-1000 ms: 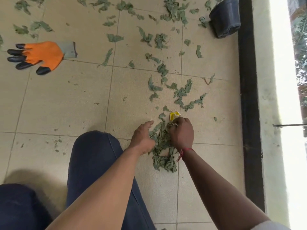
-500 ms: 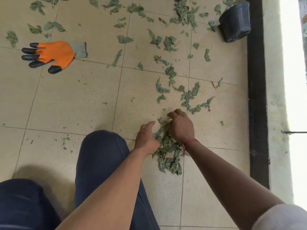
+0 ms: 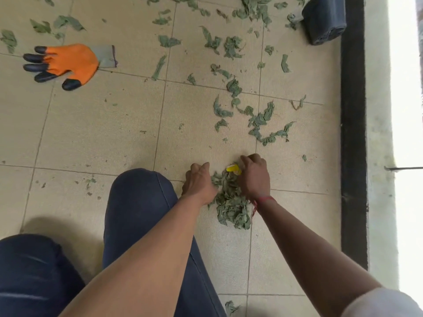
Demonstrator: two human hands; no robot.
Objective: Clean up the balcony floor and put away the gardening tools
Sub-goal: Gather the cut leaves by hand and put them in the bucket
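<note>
A heap of torn green leaves [image 3: 232,207] lies on the beige tiled floor [image 3: 103,133] between my hands. My left hand [image 3: 199,181] sits at the heap's left edge, fingers curled down into the leaves. My right hand [image 3: 254,177] is on the heap's far right side and grips a small yellow piece [image 3: 233,168] that sticks out past its fingers. More loose leaves [image 3: 261,124] are strewn farther ahead. An orange gardening glove [image 3: 66,62] with black fingertips lies flat at the far left.
A dark plastic pot [image 3: 325,19] stands at the far right, against the black threshold strip [image 3: 352,133] and white ledge. My knees in dark trousers [image 3: 137,209] are just left of the heap. Small scraps of leaf dot the tiles.
My right hand reached a little forward over the leaves, then drew back to the heap; the yellow piece shows again. Both hands have closed in on the heap, which looks more bunched.
</note>
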